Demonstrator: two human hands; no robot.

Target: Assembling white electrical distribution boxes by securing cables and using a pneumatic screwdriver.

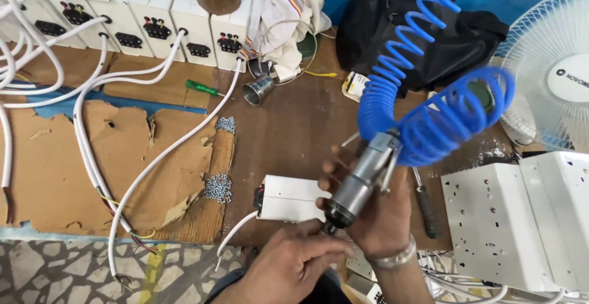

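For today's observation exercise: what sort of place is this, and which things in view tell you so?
Probably a small electrical assembly workshop. The right hand holds an air-powered screwdriver on a blue coiled hose, white socket boxes with cables line the bench, and piles of screws lie on cardboard.

A white fan (555,71) stood at the right, beside a black bag (423,34). A green screwdriver (202,88), a shiny metal cup (256,89) and little piles of screws (218,187) lay on the brown table (288,132)
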